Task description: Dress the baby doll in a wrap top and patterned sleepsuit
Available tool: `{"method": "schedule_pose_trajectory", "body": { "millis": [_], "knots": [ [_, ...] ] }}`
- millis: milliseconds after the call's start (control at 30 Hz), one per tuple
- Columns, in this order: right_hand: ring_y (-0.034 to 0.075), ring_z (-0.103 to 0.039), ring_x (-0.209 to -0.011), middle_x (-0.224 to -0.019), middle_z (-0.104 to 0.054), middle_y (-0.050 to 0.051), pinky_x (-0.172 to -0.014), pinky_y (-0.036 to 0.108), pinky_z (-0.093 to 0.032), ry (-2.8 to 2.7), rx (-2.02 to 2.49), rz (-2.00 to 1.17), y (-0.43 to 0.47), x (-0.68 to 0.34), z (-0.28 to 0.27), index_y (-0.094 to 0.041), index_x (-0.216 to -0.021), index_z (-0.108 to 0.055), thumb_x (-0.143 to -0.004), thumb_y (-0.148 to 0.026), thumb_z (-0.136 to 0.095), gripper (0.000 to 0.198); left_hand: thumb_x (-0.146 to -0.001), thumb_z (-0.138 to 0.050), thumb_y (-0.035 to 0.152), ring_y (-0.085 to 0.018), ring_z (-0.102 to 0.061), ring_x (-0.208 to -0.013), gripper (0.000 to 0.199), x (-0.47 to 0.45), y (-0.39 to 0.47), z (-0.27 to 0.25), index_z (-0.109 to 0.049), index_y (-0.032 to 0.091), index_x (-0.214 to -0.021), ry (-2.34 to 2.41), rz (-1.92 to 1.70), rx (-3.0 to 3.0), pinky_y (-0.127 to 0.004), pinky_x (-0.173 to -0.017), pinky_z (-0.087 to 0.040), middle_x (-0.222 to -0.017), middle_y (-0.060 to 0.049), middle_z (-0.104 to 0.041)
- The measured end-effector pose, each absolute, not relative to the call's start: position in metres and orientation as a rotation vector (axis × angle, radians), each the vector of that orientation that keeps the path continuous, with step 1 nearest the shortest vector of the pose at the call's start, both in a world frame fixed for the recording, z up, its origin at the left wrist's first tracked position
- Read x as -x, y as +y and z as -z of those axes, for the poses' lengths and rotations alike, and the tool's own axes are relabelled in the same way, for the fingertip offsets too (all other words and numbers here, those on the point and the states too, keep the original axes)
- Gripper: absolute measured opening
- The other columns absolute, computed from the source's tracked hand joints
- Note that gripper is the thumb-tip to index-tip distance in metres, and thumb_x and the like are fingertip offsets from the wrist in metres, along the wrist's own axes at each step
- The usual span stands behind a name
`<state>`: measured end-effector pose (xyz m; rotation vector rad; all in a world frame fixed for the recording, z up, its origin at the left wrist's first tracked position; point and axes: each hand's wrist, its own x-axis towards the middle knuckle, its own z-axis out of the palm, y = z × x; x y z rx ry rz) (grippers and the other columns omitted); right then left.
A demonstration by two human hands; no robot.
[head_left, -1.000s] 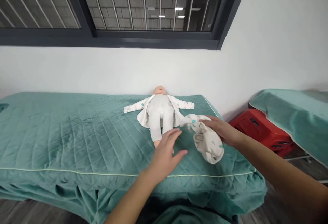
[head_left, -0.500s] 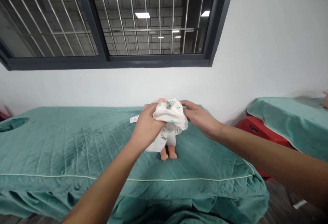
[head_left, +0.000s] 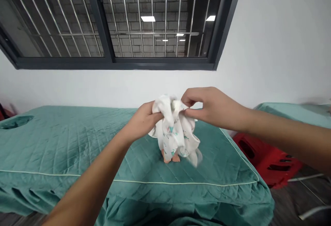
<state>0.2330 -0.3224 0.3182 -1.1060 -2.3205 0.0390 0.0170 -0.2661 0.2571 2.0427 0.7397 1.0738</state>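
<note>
White, green-printed soft cloth garment (head_left: pixel 169 138) hangs dead centre, peach doll feet (head_left: pixel 176 158) at its 6 o'clock; left hand (head_left: pixel 141 120) pinches it at 9, right hand (head_left: pixel 208 106) at 2; two-sided grip likely keeps loose folds controlled.

- One head-worn camera looks forward and down from behind the left hand (head_left: pixel 143 120) and right hand (head_left: pixel 209 106).
- It sits near, both forearms (head_left: pixel 103 169) stretching away from it.
- It faces the massage bed (head_left: pixel 77 143) beneath the hands and the barred window (head_left: pixel 110 61) beyond them.
</note>
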Motion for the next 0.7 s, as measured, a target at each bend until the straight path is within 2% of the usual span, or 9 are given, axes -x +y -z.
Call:
{"method": "schedule_pose_trajectory", "body": {
  "millis": [100,200,267,400,500,567,700],
  "knots": [
    [0.016,-0.058,-0.082,-0.091,-0.066,0.002,-0.074,0.03,-0.043,-2.187,1.029,-0.323,-0.312,-0.246,-0.312,-0.02,-0.066,-0.05,-0.082,-0.022,-0.066,0.023,-0.084,-0.062,0.037,-0.027,-0.066,-0.097,0.028,-0.014,-0.253,-0.238,-0.071,0.015,-0.1,0.708,-1.15,-1.812,-0.034,-0.082,-0.052,-0.099,-0.006,-0.074],
    [0.012,-0.052,-0.066,-0.07,-0.057,-0.002,-0.061,0.027,-0.039,-1.918,1.011,-0.665,-0.301,-0.257,-0.309,-0.02,-0.065,-0.046,-0.082,-0.022,-0.067,0.027,-0.08,-0.069,0.039,-0.032,-0.065,-0.108,0.041,-0.004,-0.241,-0.225,-0.069,0.016,-0.114,0.613,-1.244,-1.58,-0.039,-0.089,-0.053,-0.113,-0.01,-0.072],
    [0.011,-0.049,-0.059,-0.062,-0.05,-0.004,-0.056,0.025,-0.036,-1.77,0.979,-0.822,-0.295,-0.261,-0.309,-0.021,-0.068,-0.048,-0.08,-0.021,-0.069,0.025,-0.075,-0.075,0.038,-0.034,-0.065,-0.11,0.051,0.006,-0.236,-0.224,-0.067,0.016,-0.121,0.552,-1.227,-1.5,-0.041,-0.09,-0.054,-0.118,-0.012,-0.071],
    [0.012,-0.053,-0.062,-0.068,-0.055,-0.003,-0.056,0.025,-0.04,-1.625,0.906,-1.011,-0.284,-0.254,-0.31,-0.021,-0.073,-0.049,-0.076,-0.02,-0.071,0.022,-0.066,-0.084,0.034,-0.035,-0.068,-0.105,0.068,0.018,-0.24,-0.236,-0.064,0.02,-0.13,0.424,-1.065,-1.523,-0.039,-0.084,-0.056,-0.117,-0.013,-0.072],
    [0.012,-0.054,-0.062,-0.069,-0.055,-0.003,-0.057,0.026,-0.042,-1.602,0.877,-1.049,-0.277,-0.241,-0.309,-0.021,-0.075,-0.049,-0.078,-0.02,-0.07,0.021,-0.073,-0.08,0.04,-0.028,-0.071,-0.098,0.061,0.007,-0.249,-0.246,-0.065,0.021,-0.129,0.391,-0.995,-1.525,-0.035,-0.08,-0.056,-0.112,-0.01,-0.073],
    [0.012,-0.054,-0.061,-0.069,-0.054,-0.004,-0.057,0.026,-0.042,-1.631,0.886,-1.053,-0.274,-0.233,-0.31,-0.022,-0.075,-0.05,-0.079,-0.022,-0.071,0.021,-0.079,-0.075,0.047,-0.025,-0.071,-0.089,0.051,-0.005,-0.254,-0.252,-0.069,0.018,-0.12,0.425,-0.894,-1.545,-0.033,-0.074,-0.056,-0.103,-0.011,-0.074],
    [0.01,-0.052,-0.059,-0.067,-0.051,-0.006,-0.055,0.024,-0.041,-1.734,0.92,-1.005,-0.272,-0.227,-0.316,-0.021,-0.075,-0.05,-0.076,-0.022,-0.077,0.027,-0.079,-0.074,0.051,-0.024,-0.07,-0.081,0.047,-0.029,-0.255,-0.26,-0.07,0.013,-0.107,0.471,-0.795,-1.618,-0.031,-0.068,-0.054,-0.094,-0.012,-0.074]
  ]
}}
